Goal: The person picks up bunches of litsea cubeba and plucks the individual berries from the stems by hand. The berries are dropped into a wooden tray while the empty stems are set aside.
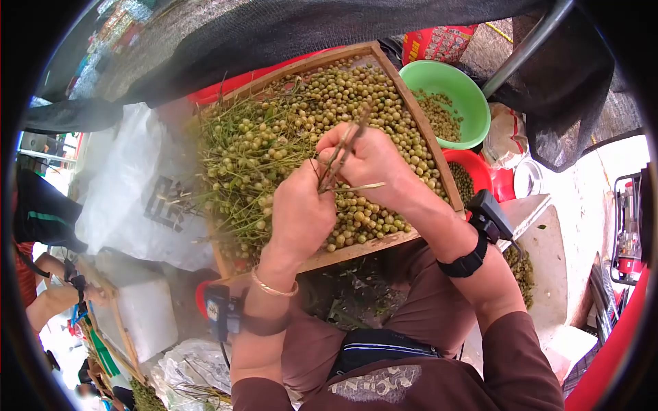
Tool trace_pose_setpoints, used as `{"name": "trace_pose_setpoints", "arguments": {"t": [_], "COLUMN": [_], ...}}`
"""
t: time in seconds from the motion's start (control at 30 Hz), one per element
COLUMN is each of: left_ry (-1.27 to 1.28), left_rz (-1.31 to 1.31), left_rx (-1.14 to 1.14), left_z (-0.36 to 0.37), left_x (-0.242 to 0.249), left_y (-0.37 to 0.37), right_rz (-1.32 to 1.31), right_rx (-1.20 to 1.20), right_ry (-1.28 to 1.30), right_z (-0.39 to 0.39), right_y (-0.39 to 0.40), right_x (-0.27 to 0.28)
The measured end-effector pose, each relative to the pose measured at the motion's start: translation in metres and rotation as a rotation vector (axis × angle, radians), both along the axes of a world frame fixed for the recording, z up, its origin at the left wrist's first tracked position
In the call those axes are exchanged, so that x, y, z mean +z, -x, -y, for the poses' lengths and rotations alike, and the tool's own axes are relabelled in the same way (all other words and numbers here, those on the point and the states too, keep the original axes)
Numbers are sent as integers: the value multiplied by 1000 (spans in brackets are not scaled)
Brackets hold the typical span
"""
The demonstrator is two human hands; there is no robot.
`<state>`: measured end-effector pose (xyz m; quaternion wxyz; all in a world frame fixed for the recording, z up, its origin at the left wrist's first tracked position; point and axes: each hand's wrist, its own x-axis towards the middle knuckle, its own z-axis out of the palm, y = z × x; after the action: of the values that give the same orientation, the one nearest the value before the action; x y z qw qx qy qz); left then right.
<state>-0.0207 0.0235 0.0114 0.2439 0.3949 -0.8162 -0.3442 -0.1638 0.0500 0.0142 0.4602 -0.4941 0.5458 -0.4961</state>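
Observation:
My left hand [301, 212] and my right hand [367, 164] are close together above a wooden-framed tray [428, 130]. Both are closed around thin brown twigs [336, 159], whose ends stick out above and to the right of the fingers. Below them the tray holds many small round yellow-green fruits [360, 89]. Those on the right lie loose; on the left they are still on a tangle of green stems [236, 147]. My fingers hide whatever part of the twigs lies inside the grip.
Behind the tray's right corner stands a green basin [473, 103] with small fruits in it. A red basin [480, 168] with more fruits sits beside it. White plastic sheeting [127, 198] lies left. A metal pole [528, 48] slants at upper right. Another person's arm [55, 298] shows far left.

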Motion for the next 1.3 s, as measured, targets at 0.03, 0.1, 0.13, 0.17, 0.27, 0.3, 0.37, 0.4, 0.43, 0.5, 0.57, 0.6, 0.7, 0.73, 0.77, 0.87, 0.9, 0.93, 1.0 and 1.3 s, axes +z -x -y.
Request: {"name": "trace_pose_setpoints", "arguments": {"t": [0.03,0.1,0.13,0.17,0.27,0.3,0.37,0.4,0.43,0.5,0.57,0.6,0.7,0.73,0.77,0.87,0.9,0.93,1.0,1.3], "left_ry": [1,-506,-561,-555,-789,-787,-924,-929,-975,-1024,-1068,-1072,-1102,-1145,-1188,-1160,-1156,-1097,-1059,-965], "left_rz": [-1,-348,-447,-443,-801,-797,-916,-915,-953,-986,-1022,-1022,-1086,-1124,-1160,-1136,-1139,-1145,-1186,-1013], "left_rx": [6,212,207,206,174,170,86,88,17,-61,-70,-68,-46,-100,-153,-27,-22,121,165,61], "left_z": [1,4,11,15,25,26,27,28,29,29,28,28,32,35,37,39,38,35,41,15], "left_x": [3,16,19,21,24,22,18,16,14,12,12,11,9,7,4,-2,0,5,2,10], "left_y": [-1,-4,-11,-15,-24,-25,-27,-28,-27,-24,-22,-22,-24,-27,-30,-33,-31,-28,-35,-1], "right_rz": [-45,-85,-63,-42,-770,-768,-534,-271,-271,100,118,168,221,20,-179,-280,-279,-128,262,21], "right_rx": [-71,-180,-172,-165,-334,-339,-230,-95,-97,152,212,225,235,192,148,26,31,-15,-38,-20], "right_ry": [48,88,61,36,496,497,482,243,237,120,118,7,-62,43,147,163,163,74,-117,262], "right_z": [1,4,6,8,24,24,20,14,11,7,5,5,5,5,6,5,4,3,-2,1], "right_y": [3,12,17,21,28,26,21,16,10,2,1,1,-1,-1,-3,-3,-2,1,5,-18], "right_x": [3,3,2,2,-32,-25,-12,-1,-2,-5,-6,-5,-7,-8,-9,-7,-6,-4,15,-5]}}
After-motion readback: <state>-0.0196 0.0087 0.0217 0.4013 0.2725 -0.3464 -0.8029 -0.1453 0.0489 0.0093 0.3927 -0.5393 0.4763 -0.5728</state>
